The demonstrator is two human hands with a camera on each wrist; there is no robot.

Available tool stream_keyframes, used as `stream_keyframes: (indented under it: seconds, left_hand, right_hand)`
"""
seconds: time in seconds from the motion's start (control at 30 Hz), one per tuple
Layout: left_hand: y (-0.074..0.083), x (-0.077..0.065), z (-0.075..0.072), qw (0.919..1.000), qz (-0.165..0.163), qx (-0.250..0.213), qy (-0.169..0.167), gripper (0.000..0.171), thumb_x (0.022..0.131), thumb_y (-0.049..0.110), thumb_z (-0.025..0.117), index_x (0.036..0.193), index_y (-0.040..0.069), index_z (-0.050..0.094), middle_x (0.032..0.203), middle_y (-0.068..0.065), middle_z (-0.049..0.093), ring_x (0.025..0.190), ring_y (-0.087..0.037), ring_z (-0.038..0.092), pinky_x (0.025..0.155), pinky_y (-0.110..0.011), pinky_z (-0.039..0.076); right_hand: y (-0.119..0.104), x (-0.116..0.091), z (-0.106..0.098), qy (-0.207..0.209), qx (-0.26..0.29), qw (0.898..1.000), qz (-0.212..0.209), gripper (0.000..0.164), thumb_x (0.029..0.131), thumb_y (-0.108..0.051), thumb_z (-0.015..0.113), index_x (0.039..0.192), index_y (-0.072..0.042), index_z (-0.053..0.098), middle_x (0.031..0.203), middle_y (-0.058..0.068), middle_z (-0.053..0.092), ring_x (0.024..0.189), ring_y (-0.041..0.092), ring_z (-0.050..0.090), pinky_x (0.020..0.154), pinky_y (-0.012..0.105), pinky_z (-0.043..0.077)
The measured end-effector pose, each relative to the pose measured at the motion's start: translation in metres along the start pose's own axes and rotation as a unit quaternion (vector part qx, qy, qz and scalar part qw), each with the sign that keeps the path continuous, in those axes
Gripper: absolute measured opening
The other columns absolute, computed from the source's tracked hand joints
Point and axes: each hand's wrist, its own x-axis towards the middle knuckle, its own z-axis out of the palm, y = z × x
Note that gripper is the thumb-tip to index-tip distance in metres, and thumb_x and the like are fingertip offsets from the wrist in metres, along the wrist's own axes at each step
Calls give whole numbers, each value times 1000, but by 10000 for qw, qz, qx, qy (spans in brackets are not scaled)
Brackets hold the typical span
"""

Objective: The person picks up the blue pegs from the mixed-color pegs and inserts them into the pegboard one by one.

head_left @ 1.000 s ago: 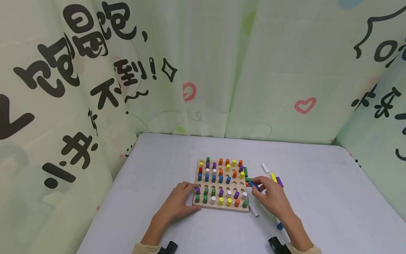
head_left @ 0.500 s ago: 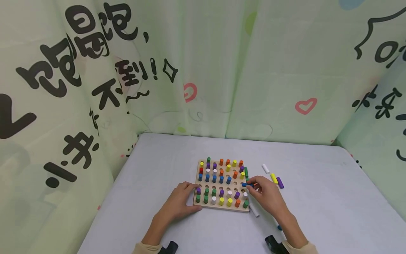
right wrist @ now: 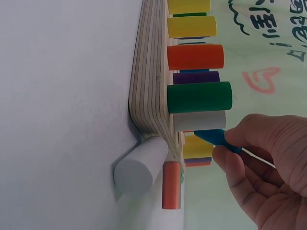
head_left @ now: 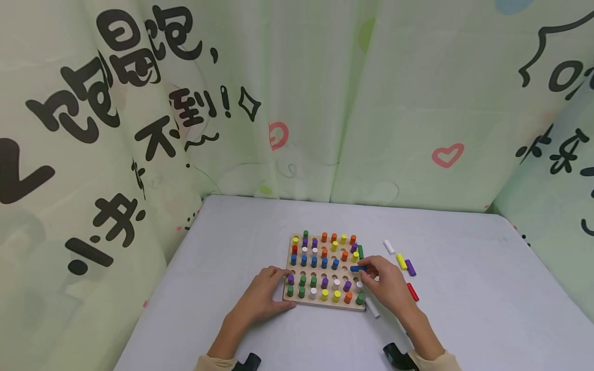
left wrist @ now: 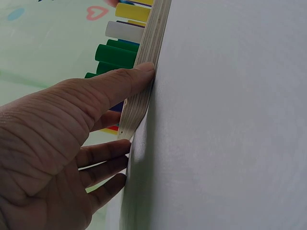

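A wooden pegboard [head_left: 325,304] stands on the table with several rows of coloured pegs upright in its holes. At its front left corner, my left hand [head_left: 263,292] grips the board, the thumb [left wrist: 120,84] pressed along the layered front edge. My right hand [head_left: 386,284] pinches a blue peg [head_left: 356,268] between thumb and fingertips. That peg lies nearly level over the right side of the board, close by a row with bare holes. In the right wrist view, a white peg and a green peg [right wrist: 199,97] partly hide the blue peg's tip.
A loose white peg [head_left: 372,307] leans by the board's front right corner, an orange peg [right wrist: 171,184] near it. A green peg [head_left: 360,251] touches the right edge. Farther right lie white [head_left: 389,247], yellow [head_left: 401,261], purple [head_left: 410,267] and red [head_left: 412,292] pegs.
My right hand has moved left, carrying the blue peg from beside the board to over its right side. The peg has turned nearly level. A red peg has come into view beside the wrist.
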Motion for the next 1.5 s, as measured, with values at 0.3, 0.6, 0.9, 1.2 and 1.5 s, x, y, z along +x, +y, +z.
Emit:
stream_keyframes:
  seconds: [0.3,0.6,0.9,1.2,1.5]
  left_hand:
    - [0,0,0,10000,-47,-33,-1,73,80,45,86,141,15,57,134,-9,58,125,-29,55,107,-50,49]
    - [-1,0,1,9999,-63,-97,-40,74,80,45,86,142,16,57,133,-9,58,124,-28,54,107,-50,49]
    - [-1,1,0,9999,-64,-99,-52,73,80,44,86,141,16,57,134,-9,58,124,-29,54,107,-51,49]
    - [-1,0,0,9999,-61,-100,-58,73,80,44,86,141,16,58,133,-9,58,124,-29,54,107,-50,49]
    - [0,1,0,9999,-61,-93,-54,73,80,44,86,141,16,58,134,-9,58,125,-29,54,107,-51,49]
  right_hand:
    - [-4,4,6,-167,29,9998,92,24,92,-5,73,116,-2,70,106,7,69,88,17,60,79,23,58]
    - [-5,7,10,-169,102,9998,-16,24,91,-4,73,116,-4,71,107,9,70,87,17,59,77,22,58]
    - [-4,9,14,-278,126,9995,83,24,91,-2,73,115,-4,71,105,7,69,87,17,59,76,22,57]
    - [-5,11,16,-226,270,9994,4,26,91,0,73,117,-3,69,110,11,70,92,20,65,82,35,62]
    - [-5,12,19,-41,299,9995,-91,25,91,1,72,116,-2,69,110,10,70,94,21,67,86,39,62]
